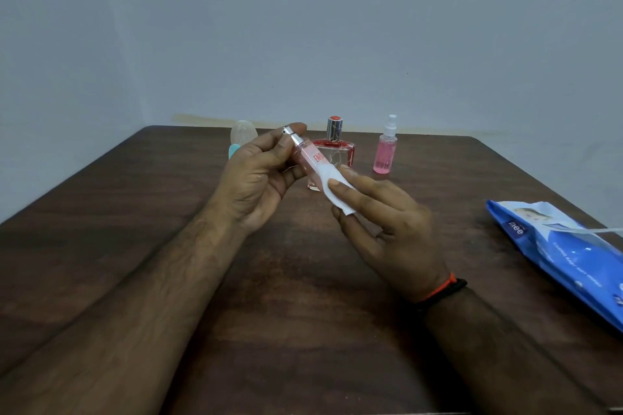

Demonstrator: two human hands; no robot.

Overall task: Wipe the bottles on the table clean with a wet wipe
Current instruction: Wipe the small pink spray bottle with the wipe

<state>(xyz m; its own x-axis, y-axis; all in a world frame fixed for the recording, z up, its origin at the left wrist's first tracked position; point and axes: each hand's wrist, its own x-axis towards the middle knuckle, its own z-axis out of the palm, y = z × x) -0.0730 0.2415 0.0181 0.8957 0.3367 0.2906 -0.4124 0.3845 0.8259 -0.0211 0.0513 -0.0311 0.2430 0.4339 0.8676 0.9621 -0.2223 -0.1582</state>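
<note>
Slim pink bottle (308, 162) with a silver top is tilted, held above the table with a white wipe (335, 185) against its lower end. Far back stand a square red bottle (337, 150), a pink spray bottle (384, 153) right of it, and a clear bottle (241, 133) at left.

You face a dark brown wood-grain table (303, 280) with rounded far corners, pushed close to a plain pale blue-grey wall (303, 27). A thin cream strip (202, 118) runs along the wall's base behind the table edge. Light is soft, even, without hard shadows.
</note>
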